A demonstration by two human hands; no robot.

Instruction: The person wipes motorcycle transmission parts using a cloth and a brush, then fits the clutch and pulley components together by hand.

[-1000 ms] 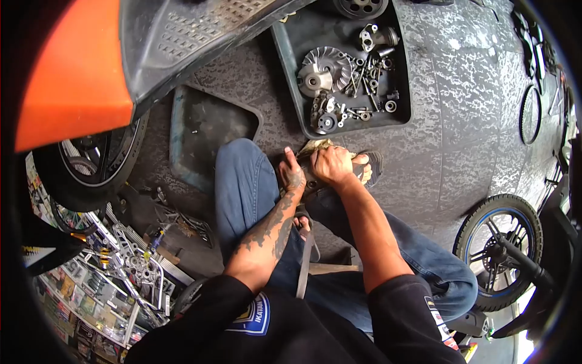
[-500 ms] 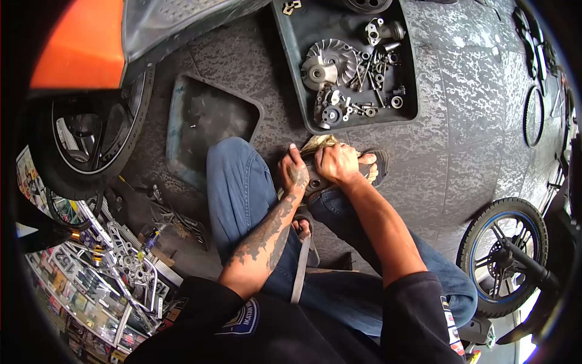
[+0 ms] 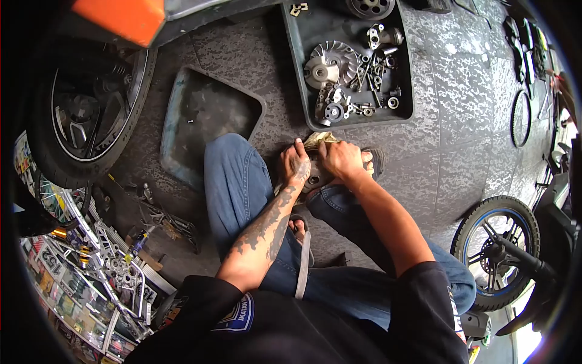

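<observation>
A grey metal engine part with a round hole lies between my hands, low over the floor by my feet. My left hand is closed around its left side, thumb pointing up. My right hand is closed against the upper right of the part, its fingers bunched at a yellowish rag. The rag sticks out beyond both hands; how much of it lies under my fingers is hidden. My sandalled foot is just right of my right hand.
Ahead stands a black tray with a fan-bladed pulley, bolts and small parts. A second dark tray holds one small bit. A motorcycle wheel is at left, another wheel at right. Tools lie left of my knee.
The view has shifted slightly. My hands stay on the part and rag, with the right hand's fingers slightly repositioned.
</observation>
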